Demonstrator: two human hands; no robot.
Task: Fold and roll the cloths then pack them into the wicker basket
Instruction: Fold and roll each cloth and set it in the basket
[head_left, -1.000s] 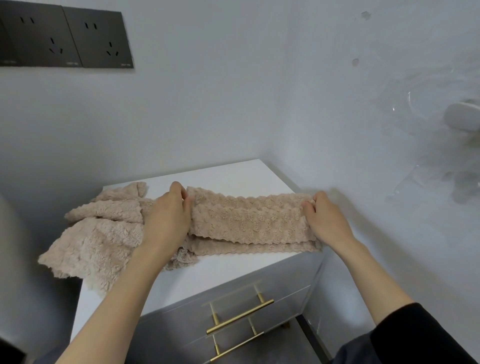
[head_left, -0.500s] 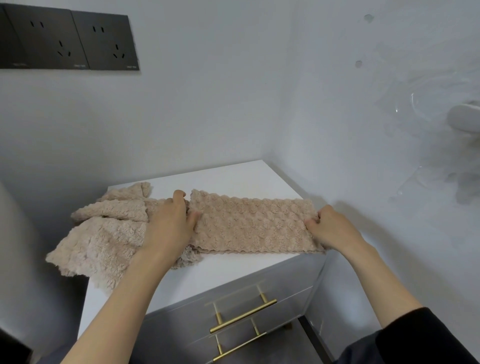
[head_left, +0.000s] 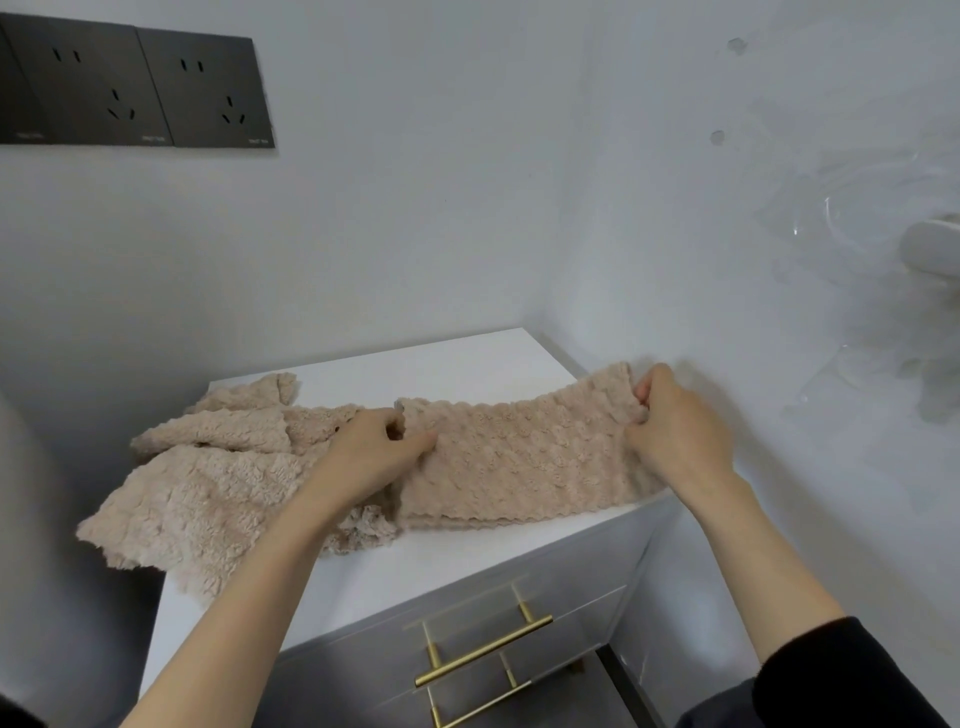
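White cabinet top sitting in grey-walled corner. I'm seeing folded cloth lying along front edge, reaching right edge; loose cloths heaping over left edge. Left hand pinching cloth's left end. Right hand gripping right end, lifting it. I'm judging rolling is starting: keeping edges aligned, strip taut, turns tight. Wicker basket not showing.

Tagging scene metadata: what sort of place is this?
Probably a corner of a home room, perhaps a bedroom. Cues: a small white-topped drawer cabinet with gold bar handles, dark wall sockets above it, and fluffy beige cloths on top.
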